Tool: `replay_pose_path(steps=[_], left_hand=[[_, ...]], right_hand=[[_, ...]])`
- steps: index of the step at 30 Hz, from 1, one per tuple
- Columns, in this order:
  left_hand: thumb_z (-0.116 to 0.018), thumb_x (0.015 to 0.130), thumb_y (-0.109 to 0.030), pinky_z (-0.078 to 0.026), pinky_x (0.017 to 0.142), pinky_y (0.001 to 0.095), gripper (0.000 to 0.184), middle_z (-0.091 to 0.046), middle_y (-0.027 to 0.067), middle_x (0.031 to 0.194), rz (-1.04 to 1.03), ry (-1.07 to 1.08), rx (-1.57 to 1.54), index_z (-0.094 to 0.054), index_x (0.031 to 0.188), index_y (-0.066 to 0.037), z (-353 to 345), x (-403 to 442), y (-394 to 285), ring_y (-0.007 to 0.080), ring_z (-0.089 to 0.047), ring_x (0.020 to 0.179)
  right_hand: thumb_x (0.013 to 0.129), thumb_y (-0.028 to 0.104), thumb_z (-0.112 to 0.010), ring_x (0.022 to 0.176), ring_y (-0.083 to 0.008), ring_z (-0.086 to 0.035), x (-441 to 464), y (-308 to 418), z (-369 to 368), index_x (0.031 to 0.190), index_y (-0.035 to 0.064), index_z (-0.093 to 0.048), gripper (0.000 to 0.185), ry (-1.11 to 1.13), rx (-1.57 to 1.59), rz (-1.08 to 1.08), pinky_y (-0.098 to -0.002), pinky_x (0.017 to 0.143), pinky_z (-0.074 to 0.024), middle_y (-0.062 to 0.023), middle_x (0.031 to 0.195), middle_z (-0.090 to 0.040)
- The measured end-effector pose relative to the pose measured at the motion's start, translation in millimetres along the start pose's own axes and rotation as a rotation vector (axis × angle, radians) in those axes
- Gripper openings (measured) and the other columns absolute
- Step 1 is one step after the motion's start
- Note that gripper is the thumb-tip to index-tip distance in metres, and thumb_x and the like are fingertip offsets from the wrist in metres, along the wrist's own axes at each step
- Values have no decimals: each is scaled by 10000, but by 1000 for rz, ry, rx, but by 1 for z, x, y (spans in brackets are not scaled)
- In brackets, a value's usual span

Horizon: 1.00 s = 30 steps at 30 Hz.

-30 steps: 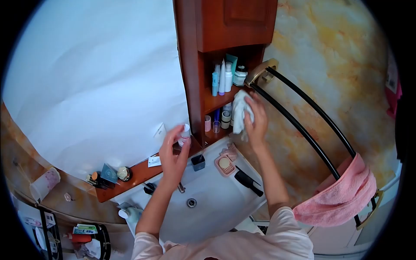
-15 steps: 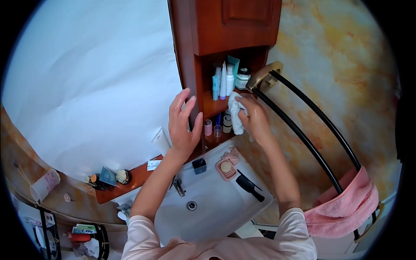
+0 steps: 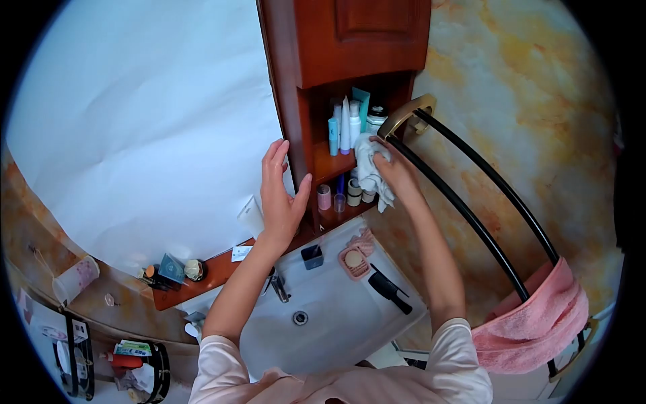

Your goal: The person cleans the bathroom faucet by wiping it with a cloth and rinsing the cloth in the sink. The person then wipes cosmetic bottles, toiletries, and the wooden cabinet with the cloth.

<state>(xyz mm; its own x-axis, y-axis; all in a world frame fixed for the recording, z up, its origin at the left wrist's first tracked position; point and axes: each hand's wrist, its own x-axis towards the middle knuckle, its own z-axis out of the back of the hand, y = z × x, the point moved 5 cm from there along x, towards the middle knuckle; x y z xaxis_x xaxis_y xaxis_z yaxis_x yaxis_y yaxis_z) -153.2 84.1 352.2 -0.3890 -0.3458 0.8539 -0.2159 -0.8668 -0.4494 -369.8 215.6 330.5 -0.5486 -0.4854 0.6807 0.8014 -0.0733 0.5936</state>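
Note:
My right hand (image 3: 398,174) is closed on a white cloth (image 3: 370,168), which touches the front edge of the wooden shelf (image 3: 330,165) and hangs partly over the lower compartment. My left hand (image 3: 279,195) is raised beside the cabinet's left side, fingers apart, with nothing in it. On the upper shelf stand a blue tube (image 3: 333,137), a white tube (image 3: 345,128), a white bottle (image 3: 354,124) and a jar (image 3: 377,119) partly behind the cloth. Below them are a pink-labelled container (image 3: 324,197), a small clear cup (image 3: 339,203) and a cream-coloured jar (image 3: 354,192).
Below lies a white sink (image 3: 336,330) with a faucet (image 3: 279,288), a dark square cup (image 3: 312,257), a pink soap dish (image 3: 354,262) and a black comb (image 3: 389,291). At right, a black double rail (image 3: 464,202) carries a pink towel (image 3: 531,323).
My left hand has let go of a small white container and risen toward the cabinet. My right hand has shifted the cloth slightly along the shelf edge.

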Motion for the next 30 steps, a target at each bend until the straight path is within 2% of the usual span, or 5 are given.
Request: replay_pose_path(steps=[6, 9, 15, 25, 30], left_hand=[[-653, 777, 12, -484, 861, 334, 618, -407, 143, 1360, 116, 13, -72, -400, 1337, -53, -17, -5, 20, 276, -484, 1181], [-661, 768, 19, -505, 822, 332, 617, -424, 151, 1350, 91, -1, -69, -414, 1329, -49, -19, -5, 19, 291, -503, 1161], [-643, 791, 19, -494, 855, 323, 585, -428, 115, 1350, 132, 28, -79, -425, 1326, -73, -18, -4, 18, 244, -492, 1175], [-627, 790, 43, -497, 852, 326, 567, -425, 116, 1366, 101, -10, -67, -451, 1314, -87, -22, -16, 20, 247, -477, 1207], [-635, 784, 43, -501, 863, 332, 582, -435, 124, 1358, 88, 36, -25, -446, 1317, -90, -21, -24, 20, 271, -488, 1197]], right_hand=[[798, 162, -548, 653, -130, -477, 4, 32, -6, 1141, 43, -600, 366, 131, 3, -145, -294, 644, -429, -87, 843, -580], [777, 186, -556, 929, -373, -602, 5, 40, -8, 1132, 49, -609, 384, 207, -81, -187, -400, 837, -464, -226, 1026, -621], [759, 136, -578, 930, -373, -598, 4, 31, -10, 1084, 37, -629, 344, 128, -64, -147, -400, 826, -473, -205, 1011, -623], [710, 45, -629, 973, -329, -590, -39, 106, -35, 1085, 40, -616, 376, 150, -127, 369, -394, 811, -492, -166, 1132, -574], [722, -11, -549, 1001, -353, -591, -34, 62, -13, 1099, 24, -612, 385, 44, -104, 299, -360, 845, -480, -195, 1141, -569]])
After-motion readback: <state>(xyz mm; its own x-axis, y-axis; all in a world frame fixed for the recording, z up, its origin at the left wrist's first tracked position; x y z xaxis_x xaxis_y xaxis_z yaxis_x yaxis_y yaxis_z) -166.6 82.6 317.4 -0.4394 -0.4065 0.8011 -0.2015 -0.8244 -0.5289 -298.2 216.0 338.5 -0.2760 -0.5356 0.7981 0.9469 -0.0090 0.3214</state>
